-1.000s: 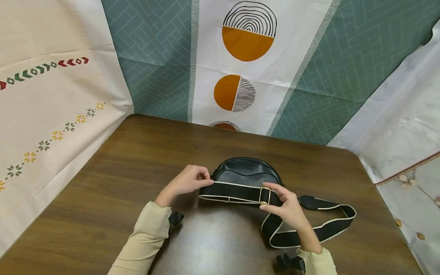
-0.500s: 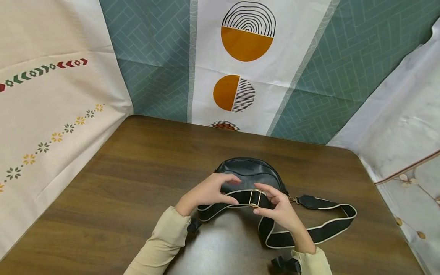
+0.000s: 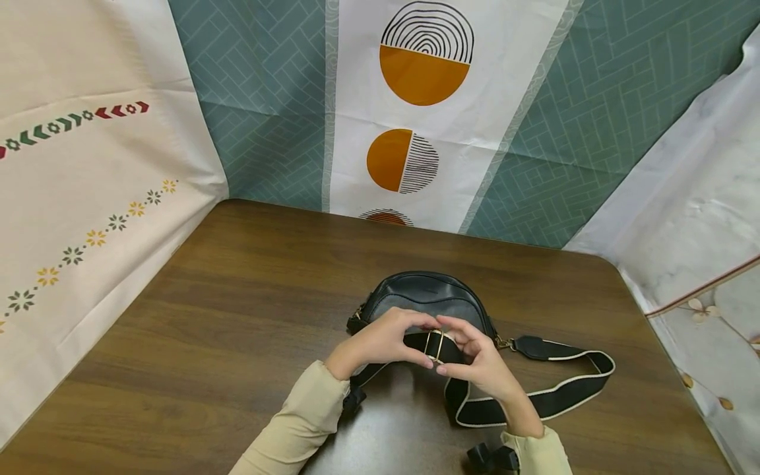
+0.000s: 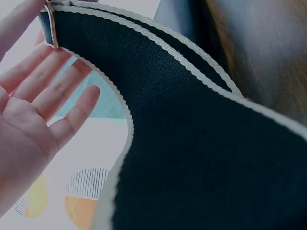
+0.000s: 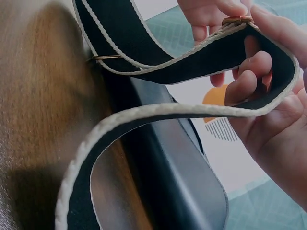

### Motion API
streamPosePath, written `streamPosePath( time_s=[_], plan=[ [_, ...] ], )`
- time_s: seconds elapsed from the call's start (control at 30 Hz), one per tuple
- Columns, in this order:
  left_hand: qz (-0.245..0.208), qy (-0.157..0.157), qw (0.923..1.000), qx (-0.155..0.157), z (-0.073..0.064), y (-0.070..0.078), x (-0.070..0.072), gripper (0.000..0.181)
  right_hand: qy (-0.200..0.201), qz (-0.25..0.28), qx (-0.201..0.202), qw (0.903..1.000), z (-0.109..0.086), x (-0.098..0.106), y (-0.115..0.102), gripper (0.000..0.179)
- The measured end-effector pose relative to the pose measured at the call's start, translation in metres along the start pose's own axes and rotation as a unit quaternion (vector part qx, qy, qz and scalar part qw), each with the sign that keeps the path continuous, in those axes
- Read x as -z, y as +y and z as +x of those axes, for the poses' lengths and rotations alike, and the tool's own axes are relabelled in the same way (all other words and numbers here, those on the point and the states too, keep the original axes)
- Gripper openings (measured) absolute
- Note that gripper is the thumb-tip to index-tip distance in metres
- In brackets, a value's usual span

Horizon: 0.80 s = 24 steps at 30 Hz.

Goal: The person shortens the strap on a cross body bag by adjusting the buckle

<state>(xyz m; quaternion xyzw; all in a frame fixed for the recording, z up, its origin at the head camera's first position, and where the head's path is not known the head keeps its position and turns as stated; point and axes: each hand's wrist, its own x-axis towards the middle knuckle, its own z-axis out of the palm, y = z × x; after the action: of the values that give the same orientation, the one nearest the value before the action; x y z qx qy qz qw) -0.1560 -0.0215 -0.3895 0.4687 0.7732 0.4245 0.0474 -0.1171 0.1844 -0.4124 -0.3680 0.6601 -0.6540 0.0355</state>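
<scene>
A black bag strap (image 3: 558,402) with cream edging joins a black half-moon bag (image 3: 427,290) on the table. My right hand (image 3: 483,363) holds the strap at its gold slider buckle (image 3: 435,346), with fingers curled inside the loop in the right wrist view. Across from it, my left hand (image 3: 380,343) has thumb and forefinger at the strap's two edges by the buckle. Its other fingers (image 4: 72,110) spread out straight in the left wrist view. Both hands' fingertips nearly meet around the buckle, which is raised in front of the bag.
The brown wooden table (image 3: 237,297) extends on both sides of the bag. A gold clip (image 3: 505,344) links the strap's leather end to the bag's right side. Patterned cloths (image 3: 267,99) hang behind and beside the table.
My left hand let go of the strap's left end, moved right and closed in at the buckle. The right hand shifted slightly left with the buckle. The strap's stretched section went slack.
</scene>
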Motion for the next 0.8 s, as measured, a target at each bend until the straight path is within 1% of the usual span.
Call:
streamPosePath(
  time_s=[0.3,0.4,0.43,0.53,0.67,0.73,0.8],
  plan=[
    [-0.006,0.003,0.9998,-0.017,0.0001,0.0000,-0.0017,0.052,0.000,0.043,-0.024,0.9988,-0.0017,0.0001,-0.0014,0.066],
    [-0.003,0.005,0.9997,-0.022,0.0002,-0.0001,-0.0014,0.051,-0.005,0.047,-0.013,0.9988,-0.0019,0.0005,-0.0007,0.066],
    [-0.002,0.007,0.9997,-0.023,0.0001,0.0000,-0.0012,0.051,-0.001,0.050,-0.017,0.9986,-0.0022,0.0005,-0.0008,0.066],
    [0.007,0.017,0.9996,-0.023,-0.0004,0.0000,-0.0007,0.051,0.016,0.077,-0.033,0.9964,-0.0033,0.0012,-0.0004,0.056],
    [0.015,0.028,0.9992,-0.024,-0.0011,0.0007,0.0005,0.050,0.043,0.130,-0.065,0.9885,-0.0049,0.0025,-0.0005,0.035],
    [0.017,0.030,0.9990,-0.029,-0.0014,0.0009,0.0010,0.049,0.048,0.136,-0.076,0.9866,-0.0055,0.0032,-0.0011,0.031],
    [0.018,0.035,0.9986,-0.035,-0.0016,0.0009,0.0015,0.049,0.056,0.128,-0.092,0.9859,-0.0063,0.0042,-0.0017,0.031]
  ],
)
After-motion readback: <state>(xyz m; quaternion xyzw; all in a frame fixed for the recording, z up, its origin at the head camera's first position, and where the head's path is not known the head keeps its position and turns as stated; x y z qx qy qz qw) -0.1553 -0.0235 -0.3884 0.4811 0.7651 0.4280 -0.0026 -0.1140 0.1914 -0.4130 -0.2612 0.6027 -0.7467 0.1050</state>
